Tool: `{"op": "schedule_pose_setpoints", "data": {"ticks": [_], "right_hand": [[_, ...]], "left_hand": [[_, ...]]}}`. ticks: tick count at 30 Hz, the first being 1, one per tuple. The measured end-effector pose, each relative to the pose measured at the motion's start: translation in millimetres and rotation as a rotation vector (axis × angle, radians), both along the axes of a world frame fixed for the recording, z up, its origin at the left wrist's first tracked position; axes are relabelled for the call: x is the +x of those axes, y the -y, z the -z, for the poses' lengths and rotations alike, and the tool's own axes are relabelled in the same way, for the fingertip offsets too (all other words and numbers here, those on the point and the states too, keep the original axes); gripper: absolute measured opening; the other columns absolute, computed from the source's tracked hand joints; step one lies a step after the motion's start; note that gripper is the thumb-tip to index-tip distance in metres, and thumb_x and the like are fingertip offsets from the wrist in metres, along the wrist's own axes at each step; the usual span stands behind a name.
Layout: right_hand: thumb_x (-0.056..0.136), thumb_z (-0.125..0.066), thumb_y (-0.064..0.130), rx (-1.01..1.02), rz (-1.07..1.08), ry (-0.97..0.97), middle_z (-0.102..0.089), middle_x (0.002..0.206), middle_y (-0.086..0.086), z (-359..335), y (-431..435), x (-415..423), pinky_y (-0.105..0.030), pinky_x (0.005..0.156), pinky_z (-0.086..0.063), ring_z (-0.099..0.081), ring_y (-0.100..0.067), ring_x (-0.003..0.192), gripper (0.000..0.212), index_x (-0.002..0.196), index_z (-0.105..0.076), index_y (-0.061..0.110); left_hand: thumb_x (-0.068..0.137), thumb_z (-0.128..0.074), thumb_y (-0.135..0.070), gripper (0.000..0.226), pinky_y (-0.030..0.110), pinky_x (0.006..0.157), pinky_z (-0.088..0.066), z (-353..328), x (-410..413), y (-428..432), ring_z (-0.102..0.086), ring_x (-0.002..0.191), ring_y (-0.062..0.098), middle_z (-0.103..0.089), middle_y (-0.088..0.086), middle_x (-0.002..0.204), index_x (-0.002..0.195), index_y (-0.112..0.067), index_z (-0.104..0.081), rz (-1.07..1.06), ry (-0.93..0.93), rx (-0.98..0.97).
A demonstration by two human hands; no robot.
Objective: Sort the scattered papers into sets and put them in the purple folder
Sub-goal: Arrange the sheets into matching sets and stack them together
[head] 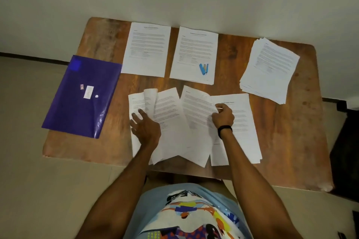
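The wooden surface [291,141] fills the middle of the view, its far edge against a pale wall. The purple folder [81,99] lies closed and flat on the surface's left end, overhanging the left edge, with small white labels on its cover; it sits well to the left of both hands, nearer the left one.

At the far right corner rests a thick, slightly fanned stack of printed sheets [270,70], tilted clockwise and apart from everything else. Two neater sets lie side by side along the far edge: the left set [146,48] just beside the folder's upper right corner, and the middle set [194,54] beside it. A small blue stapler [204,69] lies on the middle set's lower right part.

Nearest the person, a loose spread of overlapping pages [174,122] covers the front centre, some curling upward at their top edges. The left hand [144,126] lies flat on the left side of this spread, fingers apart and pressing the pages down. The right hand [223,115], a dark band on its wrist, is pinched shut on the edge of a lifted sheet [196,106], which angles up over another page with a printed heading lying to the right.
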State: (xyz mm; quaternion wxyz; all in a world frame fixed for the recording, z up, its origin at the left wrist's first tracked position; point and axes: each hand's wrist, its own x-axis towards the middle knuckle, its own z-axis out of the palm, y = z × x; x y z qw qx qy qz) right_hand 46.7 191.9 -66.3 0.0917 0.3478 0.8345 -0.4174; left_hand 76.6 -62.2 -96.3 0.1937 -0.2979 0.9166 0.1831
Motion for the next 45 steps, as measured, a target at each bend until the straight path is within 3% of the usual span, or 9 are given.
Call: {"op": "schedule_pose_setpoints", "data": {"ticks": [6,12,16,18,21,26,34,39,45], "right_hand": [[0.082,-0.068,0.0,0.024,-0.048,-0.104,-0.068,0.106,-0.001,-17,-65,12,-0.031,0.089,-0.052,-0.063,-0.017,0.096,0.034,0.113,-0.067,0.013],[0.086,-0.071,-0.002,-0.278,-0.011,-0.208,-0.067,0.11,-0.002,-48,-116,25,-0.045,0.094,-0.056,-0.064,-0.025,0.113,0.032,0.114,-0.066,0.012],[0.087,-0.073,0.002,-0.517,-0.025,-0.212,-0.07,0.118,-0.011,-65,-138,28,-0.053,0.087,-0.059,-0.068,-0.031,0.109,0.036,0.121,-0.065,0.011],[0.082,-0.076,0.003,-0.706,-0.022,-0.208,-0.069,0.121,-0.017,-71,-146,27,-0.053,0.092,-0.056,-0.067,-0.036,0.112,0.046,0.126,-0.062,0.008],[0.071,-0.082,0.008,-0.876,-0.016,-0.165,-0.065,0.127,-0.021,-68,-150,22,-0.052,0.097,-0.054,-0.065,-0.037,0.114,0.066,0.132,-0.056,0.006],[0.075,-0.084,0.005,-0.672,0.132,-0.162,-0.056,0.136,-0.012,-22,-148,10,-0.047,0.097,-0.055,-0.061,-0.027,0.119,0.074,0.14,-0.05,0.016],[0.087,-0.06,-0.001,-0.15,0.022,-0.032,-0.064,0.121,-0.011,30,-157,-3,-0.015,0.065,-0.046,-0.062,-0.023,0.099,0.038,0.124,-0.059,0.007],[0.085,-0.076,0.042,0.107,-0.182,0.135,-0.046,0.147,-0.014,52,-166,-27,-0.041,0.109,-0.042,-0.046,-0.033,0.133,0.084,0.149,-0.032,0.008],[0.055,-0.084,0.069,0.324,-0.282,0.335,-0.05,0.136,-0.018,82,-155,-43,-0.045,0.104,-0.046,-0.052,-0.034,0.123,0.129,0.144,-0.021,0.0]], "left_hand": [[0.092,-0.048,-0.052,0.091,0.067,0.115,-0.017,22,-1,-22,-0.008,0.148,0.05,0.0,0.021,0.164,0.157,-0.01,-0.001,-0.191,0.19,0.108],[0.074,-0.048,-0.085,0.125,0.063,0.117,-0.007,15,-13,-28,0.005,0.151,0.042,0.015,0.011,0.165,0.156,-0.012,0.014,-0.387,0.244,0.101],[0.087,-0.043,-0.076,0.097,0.052,0.116,-0.025,-17,-12,-47,-0.028,0.146,0.038,-0.02,0.012,0.163,0.157,-0.015,-0.016,-0.057,0.013,0.173],[0.083,-0.05,-0.077,0.081,0.041,0.101,-0.044,-35,-15,-65,-0.055,0.124,0.03,-0.051,0.005,0.145,0.143,-0.022,-0.044,0.023,-0.125,0.552],[0.066,-0.065,-0.081,0.073,0.034,0.088,-0.054,-54,-14,-92,-0.067,0.108,0.023,-0.065,-0.008,0.124,0.123,-0.036,-0.058,-0.104,-0.066,1.002],[0.094,-0.066,-0.038,0.022,0.038,0.085,-0.058,-55,-7,-117,-0.07,0.103,0.024,-0.072,-0.007,0.112,0.114,-0.029,-0.066,-0.021,-0.043,1.032],[0.101,-0.056,-0.026,0.043,0.051,0.109,-0.043,-17,19,-89,-0.053,0.128,0.036,-0.056,0.012,0.142,0.14,-0.01,-0.053,-0.124,-0.148,0.498],[0.1,-0.054,-0.021,0.037,0.049,0.1,-0.046,-16,30,-78,-0.057,0.118,0.04,-0.061,0.017,0.132,0.134,-0.005,-0.056,-0.163,-0.127,0.378],[0.097,-0.059,-0.017,0.037,0.049,0.098,-0.046,-29,33,-84,-0.056,0.118,0.04,-0.06,0.019,0.13,0.13,-0.003,-0.054,-0.272,-0.107,0.366]]}}
